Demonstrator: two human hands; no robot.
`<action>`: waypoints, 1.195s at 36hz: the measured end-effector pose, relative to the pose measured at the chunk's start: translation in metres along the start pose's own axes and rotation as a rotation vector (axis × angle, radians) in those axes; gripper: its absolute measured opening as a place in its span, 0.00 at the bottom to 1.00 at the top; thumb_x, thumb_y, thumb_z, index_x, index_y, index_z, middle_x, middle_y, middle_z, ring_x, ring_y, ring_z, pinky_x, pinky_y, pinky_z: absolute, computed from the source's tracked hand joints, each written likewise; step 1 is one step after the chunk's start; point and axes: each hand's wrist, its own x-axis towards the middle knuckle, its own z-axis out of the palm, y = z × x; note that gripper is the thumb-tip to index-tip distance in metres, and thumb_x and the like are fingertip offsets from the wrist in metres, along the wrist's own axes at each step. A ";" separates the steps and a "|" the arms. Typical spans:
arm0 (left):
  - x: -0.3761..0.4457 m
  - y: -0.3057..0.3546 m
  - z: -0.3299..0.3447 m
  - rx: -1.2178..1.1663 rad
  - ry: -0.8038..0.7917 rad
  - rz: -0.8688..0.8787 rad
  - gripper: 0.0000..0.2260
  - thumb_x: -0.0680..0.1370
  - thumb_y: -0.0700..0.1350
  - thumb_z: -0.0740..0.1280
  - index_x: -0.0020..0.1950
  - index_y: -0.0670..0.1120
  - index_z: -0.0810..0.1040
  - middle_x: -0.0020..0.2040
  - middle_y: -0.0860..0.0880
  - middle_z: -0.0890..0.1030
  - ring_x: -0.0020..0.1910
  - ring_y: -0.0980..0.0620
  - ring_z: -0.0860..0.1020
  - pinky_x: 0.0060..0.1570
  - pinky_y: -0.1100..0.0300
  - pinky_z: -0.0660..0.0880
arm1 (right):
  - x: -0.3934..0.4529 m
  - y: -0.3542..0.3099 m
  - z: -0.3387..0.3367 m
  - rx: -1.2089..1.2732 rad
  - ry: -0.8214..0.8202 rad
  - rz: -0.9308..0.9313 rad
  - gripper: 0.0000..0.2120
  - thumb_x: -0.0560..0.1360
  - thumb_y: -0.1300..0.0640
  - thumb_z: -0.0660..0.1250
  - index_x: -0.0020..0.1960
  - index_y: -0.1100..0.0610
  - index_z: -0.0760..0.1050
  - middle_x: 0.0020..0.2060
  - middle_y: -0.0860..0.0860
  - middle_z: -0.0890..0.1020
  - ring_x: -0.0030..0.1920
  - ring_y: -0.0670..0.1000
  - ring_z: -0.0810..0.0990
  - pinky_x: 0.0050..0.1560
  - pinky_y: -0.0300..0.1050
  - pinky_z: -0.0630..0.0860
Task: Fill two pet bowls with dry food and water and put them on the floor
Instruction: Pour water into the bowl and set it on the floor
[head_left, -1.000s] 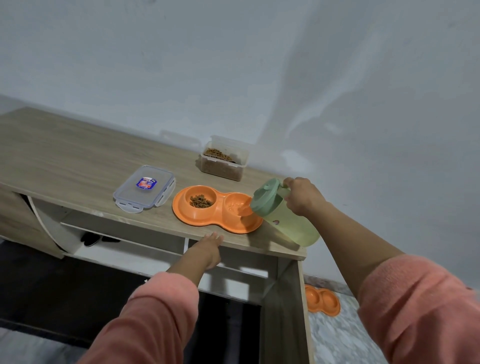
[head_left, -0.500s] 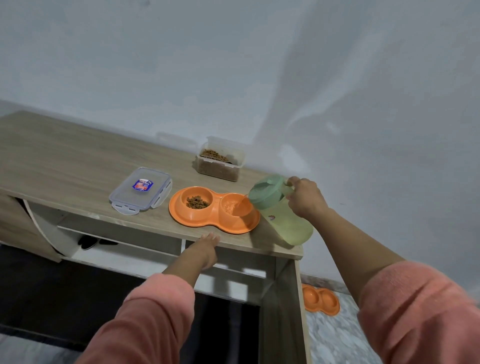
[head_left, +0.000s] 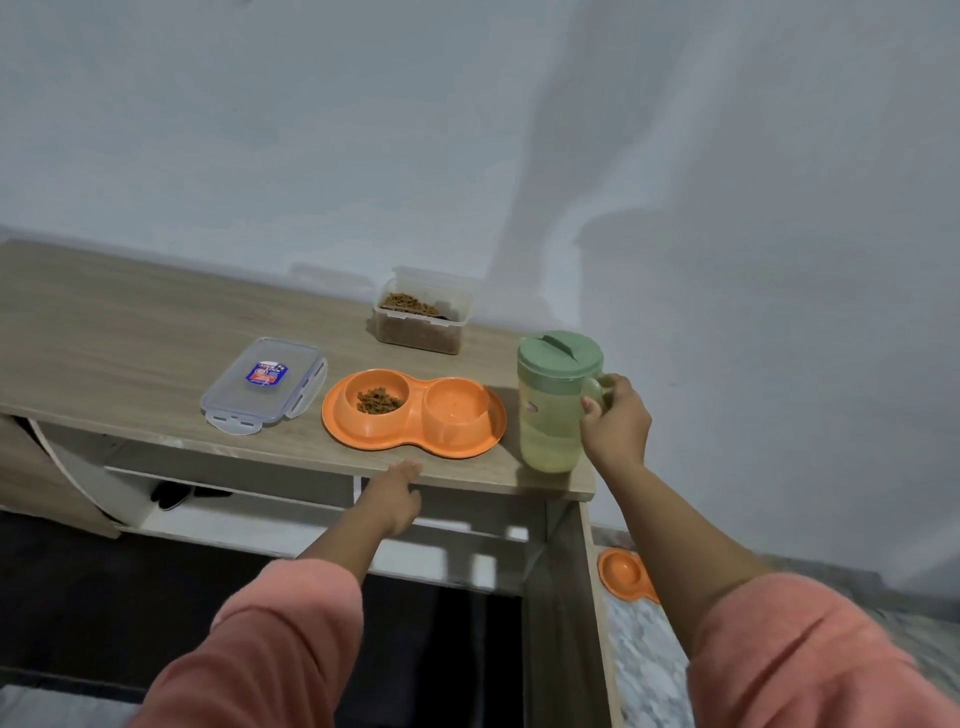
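Standing upright near the right end of the wooden worktop (head_left: 130, 332): a green lidded pitcher (head_left: 556, 402), its base resting on the surface, just right of the orange double pet bowl (head_left: 414, 413). Curling round the pitcher's handle: the right hand (head_left: 615, 421), grip clamped on it, thumb lying against the pitcher's side. Reaching toward the worktop's front edge, just below the bowl: the left hand (head_left: 397, 493), fingers straight and relaxed, grip apart and holding nothing; contact with the edge impossible to tell. Sitting in the bowl's left cup: a small heap of brown kibble (head_left: 379, 401). Showing in the right cup: only orange, any water too faint to make out. Lying flat to the bowl's left: a clear container lid (head_left: 265, 384) with a blue label. Standing behind the bowl against the wall: an open clear food container (head_left: 422, 317) partly filled with kibble. Lying on the floor beside the cabinet, partly hidden by the right forearm: a second orange pet bowl (head_left: 623, 574).
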 end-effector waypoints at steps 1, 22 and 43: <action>-0.001 -0.001 0.001 -0.036 0.028 0.001 0.23 0.81 0.41 0.57 0.77 0.45 0.60 0.79 0.48 0.57 0.78 0.48 0.56 0.76 0.58 0.52 | -0.003 0.003 0.001 0.023 0.012 0.023 0.15 0.78 0.63 0.62 0.65 0.59 0.70 0.58 0.57 0.76 0.57 0.55 0.75 0.53 0.40 0.68; 0.009 -0.017 -0.046 -0.331 0.374 -0.326 0.22 0.82 0.49 0.58 0.72 0.38 0.66 0.68 0.37 0.72 0.68 0.38 0.70 0.66 0.47 0.66 | -0.063 0.022 0.061 0.192 -0.102 0.741 0.28 0.77 0.50 0.61 0.72 0.64 0.62 0.67 0.62 0.70 0.65 0.63 0.71 0.61 0.51 0.70; 0.112 -0.067 -0.102 -0.084 0.160 -0.277 0.27 0.77 0.58 0.62 0.62 0.36 0.75 0.59 0.36 0.79 0.57 0.37 0.78 0.54 0.50 0.74 | -0.029 -0.063 0.169 0.232 0.030 0.984 0.39 0.70 0.42 0.70 0.73 0.58 0.60 0.67 0.60 0.69 0.64 0.62 0.72 0.60 0.55 0.72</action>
